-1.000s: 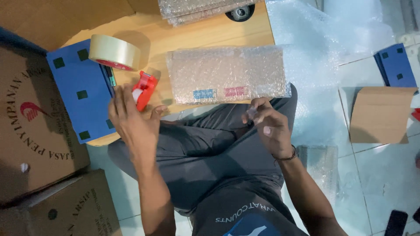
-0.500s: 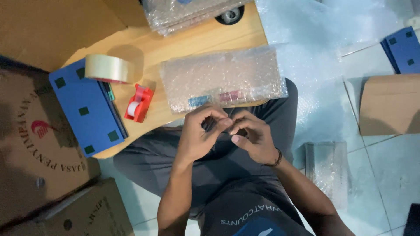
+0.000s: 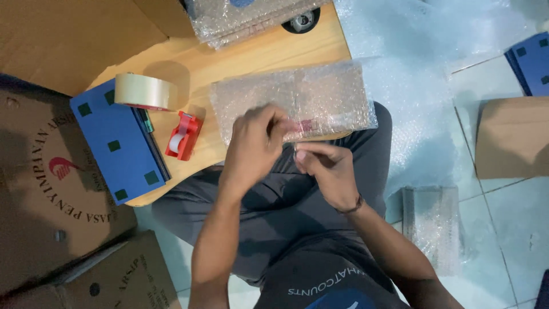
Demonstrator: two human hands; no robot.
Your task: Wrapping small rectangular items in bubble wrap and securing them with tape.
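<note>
Head view: my left hand (image 3: 254,143) lies on the near edge of the bubble-wrapped parcel (image 3: 294,100), fingers curled narrow & pressing down by the small red/pink label; can't tell if anything's pinched under them. My right hand (image 3: 326,169) sits just beside it, over my lap, thumb & forefinger closed narrow on something tiny at the tips, prob a bit of clear tape but too small to tell. Parcel lies flat on the wooden bench (image 3: 251,60), its right end hanging over my knee. L of it, apart: red tape dispenser (image 3: 183,135), then a blue box w/ green squares (image 3: 120,146) with a roll of clear tape (image 3: 145,91) resting on its far corner. More bubble-wrapped packs (image 3: 246,17) at the bench's far edge. Cardboard boxes (image 3: 51,189) on the floor to my left, loose bubble wrap (image 3: 412,68) on the tiles to my right.
</note>
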